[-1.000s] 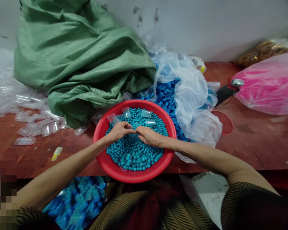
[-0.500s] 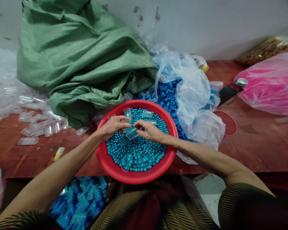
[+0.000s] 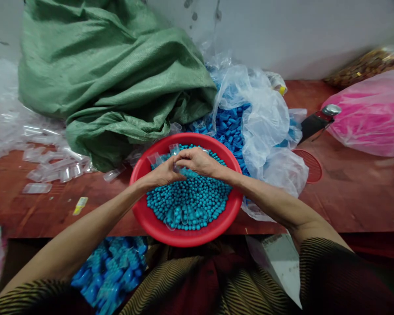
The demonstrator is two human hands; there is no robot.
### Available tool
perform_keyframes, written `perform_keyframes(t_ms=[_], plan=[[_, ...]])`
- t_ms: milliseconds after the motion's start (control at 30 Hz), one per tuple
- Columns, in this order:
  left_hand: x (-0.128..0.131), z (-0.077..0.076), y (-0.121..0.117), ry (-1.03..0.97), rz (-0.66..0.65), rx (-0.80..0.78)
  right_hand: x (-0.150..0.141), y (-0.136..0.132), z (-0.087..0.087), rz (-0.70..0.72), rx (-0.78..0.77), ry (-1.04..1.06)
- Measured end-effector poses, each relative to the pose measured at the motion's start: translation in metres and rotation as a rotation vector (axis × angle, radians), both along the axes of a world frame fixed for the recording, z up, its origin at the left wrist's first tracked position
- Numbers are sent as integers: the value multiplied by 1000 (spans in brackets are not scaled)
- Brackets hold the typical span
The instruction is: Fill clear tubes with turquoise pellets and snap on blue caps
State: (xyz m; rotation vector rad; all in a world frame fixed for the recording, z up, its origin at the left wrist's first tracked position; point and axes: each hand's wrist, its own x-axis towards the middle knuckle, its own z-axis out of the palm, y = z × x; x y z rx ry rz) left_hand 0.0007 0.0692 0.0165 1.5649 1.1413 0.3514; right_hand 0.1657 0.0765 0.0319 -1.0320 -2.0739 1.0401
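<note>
- Far left of the left hand, a heap of clear plastic pieces (image 3: 11, 116) spreads over the red tabletop (image 3: 354, 201).
- Nearer, beyond the left forearm, one clear plastic piece lies flat by itself, with a yellow-and-white wrapper (image 3: 80, 205) between it and the basin.
- Below the left forearm, lower than the table edge, sits a pile of blue and turquoise items (image 3: 110, 271).
- Beyond the left hand, a crumpled green sack (image 3: 118, 87) slumps on the table.
- The left hand (image 3: 164, 173) is over the basin, fingers bent and meeting the other hand; whether they grip something cannot be told.
- Just beyond its fingers, clear containers (image 3: 155, 160) stick up from the beads.
- Under both hands is a red basin (image 3: 187, 238), with turquoise beads (image 3: 190, 201) filling much of it; more clear pieces lie on them, nearer the person than the hands.
- The right hand (image 3: 200, 162) has fingers curled down against the left; what is between them is hidden.
- Beyond the right hand, blue pieces (image 3: 230, 129) spill from a translucent bag (image 3: 265, 124).
- Well right of it are a red mesh disc (image 3: 310, 166), a dark bottle (image 3: 313, 126) and a pink-filled bag (image 3: 369, 116).
</note>
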Motion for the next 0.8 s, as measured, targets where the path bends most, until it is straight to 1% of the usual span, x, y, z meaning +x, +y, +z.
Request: perform_keyframes(t_ms=[67, 133, 167, 233, 300, 333, 400, 533, 600, 700, 767, 800], plan=[[-5, -3, -5, 67, 11, -58, 3, 5, 1, -74, 52, -38], [-12, -6, -10, 108, 24, -110, 8, 9, -5, -90, 109, -209], [-15, -8, -12, 109, 40, -125, 9, 10, -10, -55, 134, -334], [-21, -12, -15, 90, 86, -152, 12, 9, -24, 65, 175, -569], [-23, -13, -17, 54, 131, -171, 12, 6, -37, 151, 180, -682], [-23, -13, -17, 28, 140, -167, 11, 5, -41, 161, 171, -686], [-22, -12, -17, -14, 114, -134, 9, 1, -45, 123, 147, -654], [-18, -10, -16, -10, 6, 9, -2, -11, -37, -11, 39, -551], [-17, -13, -15, 28, -31, 71, -8, -21, -34, -42, 11, -544], [-16, -20, -17, 80, -107, 77, -10, -36, -32, 21, 67, -674], [-16, -24, -19, 133, -144, 87, -4, -41, -29, 63, 91, -739], [-15, -25, -20, 174, -153, 103, 2, -41, -26, 58, 96, -751]])
